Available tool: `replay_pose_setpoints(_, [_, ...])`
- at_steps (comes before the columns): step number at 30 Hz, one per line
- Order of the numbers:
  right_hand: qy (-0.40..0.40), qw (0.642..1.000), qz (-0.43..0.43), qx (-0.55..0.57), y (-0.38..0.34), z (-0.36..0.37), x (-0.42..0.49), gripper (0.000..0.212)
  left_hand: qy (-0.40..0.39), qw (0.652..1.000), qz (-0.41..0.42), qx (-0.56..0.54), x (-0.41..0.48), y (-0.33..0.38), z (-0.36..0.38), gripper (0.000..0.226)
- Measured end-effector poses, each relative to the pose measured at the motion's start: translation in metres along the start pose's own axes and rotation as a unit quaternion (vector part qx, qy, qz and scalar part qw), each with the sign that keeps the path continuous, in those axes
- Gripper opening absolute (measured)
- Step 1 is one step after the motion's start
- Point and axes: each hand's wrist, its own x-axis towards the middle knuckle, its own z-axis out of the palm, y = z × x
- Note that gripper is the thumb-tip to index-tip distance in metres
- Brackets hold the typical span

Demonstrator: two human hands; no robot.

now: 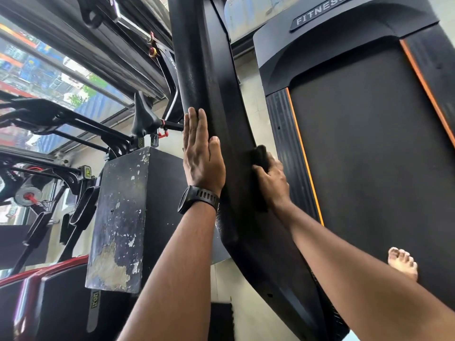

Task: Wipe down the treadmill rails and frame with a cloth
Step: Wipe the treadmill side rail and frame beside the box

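A thick black treadmill rail [214, 82] runs from the top centre down to the lower right. My left hand [202, 153], a black watch on its wrist, lies flat against the rail's left side with straight fingers. On the rail's right side my right hand [272, 179] grips a dark cloth [261, 157] and presses it to the rail. To the right lies the treadmill deck with its black belt [369, 148], orange-edged side strips and a grey motor cover marked FITNESS [320, 11].
A worn black box with flaking paint [120, 217] stands left of the rail. Exercise bikes [73, 134] and other gym frames fill the left side before a window. A bare foot [402, 263] rests on the belt at the lower right.
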Motion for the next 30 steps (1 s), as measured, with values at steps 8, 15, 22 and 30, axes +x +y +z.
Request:
replay_pose_setpoints(8, [-0.036, 0.994, -0.093, 0.05, 0.015, -0.009, -0.043, 0.056, -0.001, 1.0, -0.01, 0.007, -0.006, 0.004, 0.0, 0.059])
replay_pose_setpoints(15, [0.0, 0.986, -0.136, 0.094, 0.02, -0.003, -0.095, 0.051, -0.014, 1.0, -0.01, 0.016, -0.027, 0.003, 0.0, 0.059])
replay_pose_setpoints(22, [0.057, 0.986, -0.155, 0.032, 0.012, 0.013, -0.109, 0.06, -0.014, 1.0, -0.006, 0.007, -0.037, 0.001, -0.002, 0.059])
replay_pose_setpoints(30, [0.061, 0.979, -0.184, -0.058, -0.008, 0.014, -0.09, 0.063, -0.011, 1.0, -0.009, -0.016, -0.036, -0.003, -0.004, 0.058])
